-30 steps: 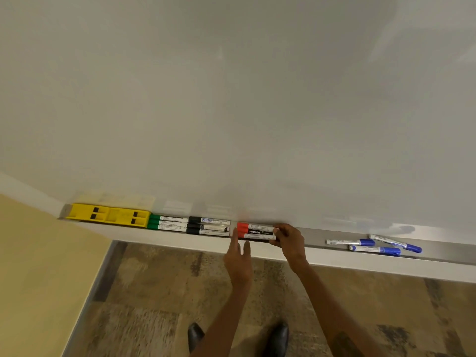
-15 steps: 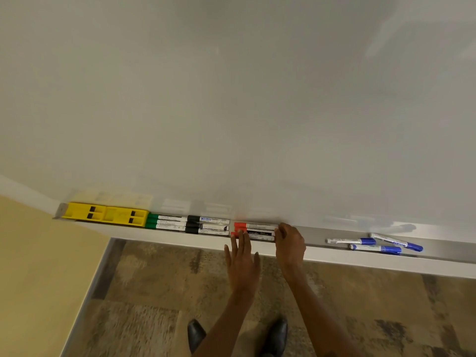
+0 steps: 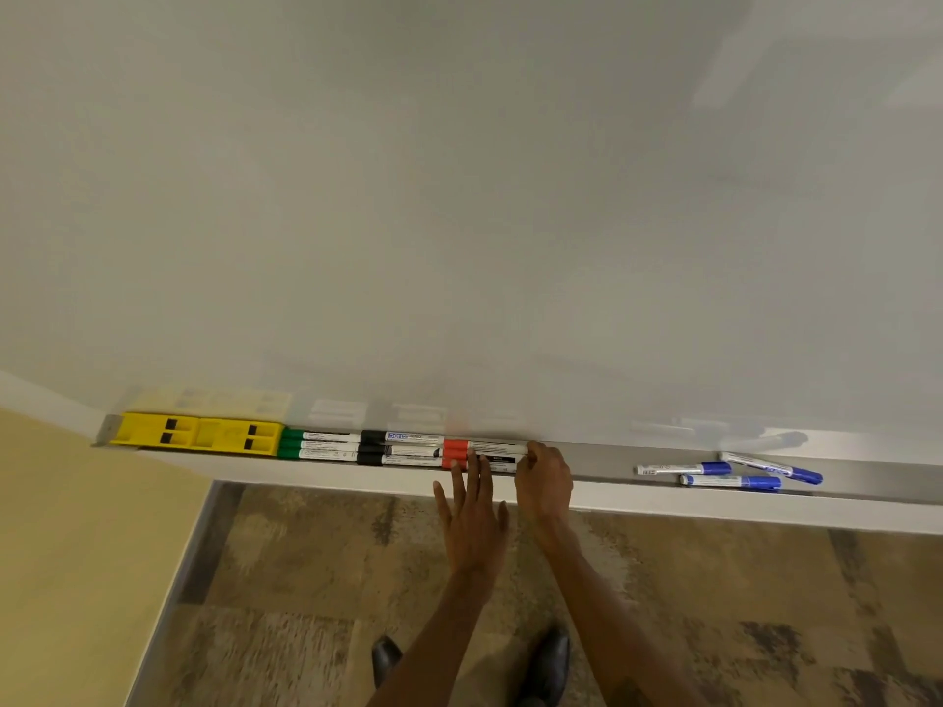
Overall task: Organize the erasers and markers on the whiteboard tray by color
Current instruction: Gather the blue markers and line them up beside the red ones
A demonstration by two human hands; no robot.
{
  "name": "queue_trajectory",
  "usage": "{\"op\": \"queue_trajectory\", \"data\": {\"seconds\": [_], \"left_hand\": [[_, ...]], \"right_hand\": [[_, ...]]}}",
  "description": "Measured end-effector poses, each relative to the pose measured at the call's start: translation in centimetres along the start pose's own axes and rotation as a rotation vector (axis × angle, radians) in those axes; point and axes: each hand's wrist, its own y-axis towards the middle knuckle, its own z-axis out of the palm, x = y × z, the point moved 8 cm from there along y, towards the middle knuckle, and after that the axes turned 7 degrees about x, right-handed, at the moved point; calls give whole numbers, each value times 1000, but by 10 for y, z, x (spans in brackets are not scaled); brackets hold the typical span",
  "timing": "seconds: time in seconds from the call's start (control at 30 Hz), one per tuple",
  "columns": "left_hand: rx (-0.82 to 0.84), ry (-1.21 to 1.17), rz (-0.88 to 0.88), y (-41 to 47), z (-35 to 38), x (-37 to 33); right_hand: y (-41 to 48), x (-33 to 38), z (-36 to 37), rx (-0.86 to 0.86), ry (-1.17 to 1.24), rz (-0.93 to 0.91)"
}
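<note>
On the whiteboard tray [image 3: 602, 464] two yellow erasers [image 3: 196, 434] lie end to end at the far left. To their right come three green-capped markers [image 3: 319, 445], then three black-capped markers [image 3: 400, 449], then the red-capped markers [image 3: 482, 446]. My right hand [image 3: 543, 482] presses its fingertips against the right ends of the red markers. My left hand [image 3: 472, 512] is flat with fingers apart, its fingertips lying over the red markers' front. Three blue-capped markers [image 3: 735, 474] lie loosely scattered farther right on the tray.
The whiteboard [image 3: 459, 196] fills the upper view. A yellow wall [image 3: 61, 553] is at the left. Below the tray is patterned floor [image 3: 306, 604] with my dark shoes [image 3: 548, 660].
The red markers have slid left until they touch the black markers. My left hand has spread open and moved up over their front; my right hand stays at their right ends.
</note>
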Motion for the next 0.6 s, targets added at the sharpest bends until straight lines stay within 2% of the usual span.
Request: {"op": "queue_trajectory", "data": {"seconds": [0.27, 0.43, 0.5, 0.6], "left_hand": [[43, 32, -34, -2, 0, -4], [13, 28, -28, -6, -2, -7], [-35, -30, 39, -8, -3, -16], [-127, -292, 244, -17, -9, -53]], "right_hand": [[0, 0, -1, 34, -25, -31], [0, -5, -13, 38, 0, -95], [-1, -16, -27, -4, 14, -89], [-3, -35, -55, -79, 51, -96]]}}
